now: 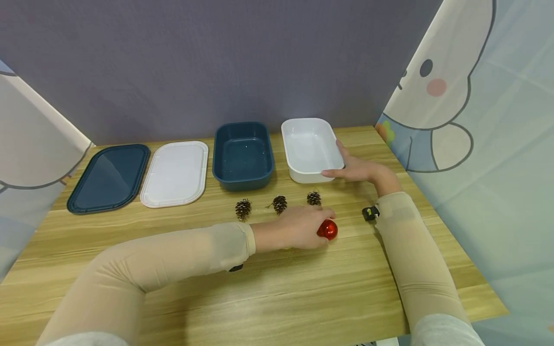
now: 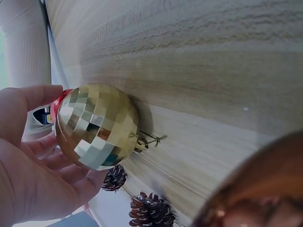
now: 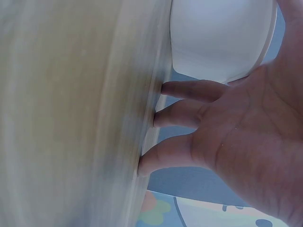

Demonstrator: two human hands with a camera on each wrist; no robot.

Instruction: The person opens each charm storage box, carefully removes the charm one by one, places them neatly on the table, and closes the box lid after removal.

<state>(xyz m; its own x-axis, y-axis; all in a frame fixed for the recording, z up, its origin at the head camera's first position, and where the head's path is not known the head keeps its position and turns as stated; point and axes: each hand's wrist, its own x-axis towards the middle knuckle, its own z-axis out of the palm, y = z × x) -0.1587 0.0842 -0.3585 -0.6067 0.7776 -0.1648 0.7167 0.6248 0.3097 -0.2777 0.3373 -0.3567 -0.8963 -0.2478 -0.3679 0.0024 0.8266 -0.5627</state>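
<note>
My left hand [image 1: 303, 227] reaches across the table and holds a shiny red bauble [image 1: 327, 229] between thumb and fingers. In the left wrist view a gold mirror-faceted bauble [image 2: 97, 125] with a wire hanger sits in front of the red one, inside the spread of the same hand. From the head view the hand mostly hides it. My right hand [image 1: 357, 168] rests at the near right corner of a white box [image 1: 316, 177], thumb along its front and fingers beside its right wall. The right wrist view shows three fingers [image 3: 182, 112] extended, tips down at the tabletop.
Behind the left hand lie several pinecones [image 1: 243, 209] in a row. A dark blue box [image 1: 243, 184] stands left of the white one. Further left are a white lid [image 1: 175, 174] and a dark blue lid [image 1: 108, 179]. A coppery round surface [image 2: 265, 189] looms close in the left wrist view.
</note>
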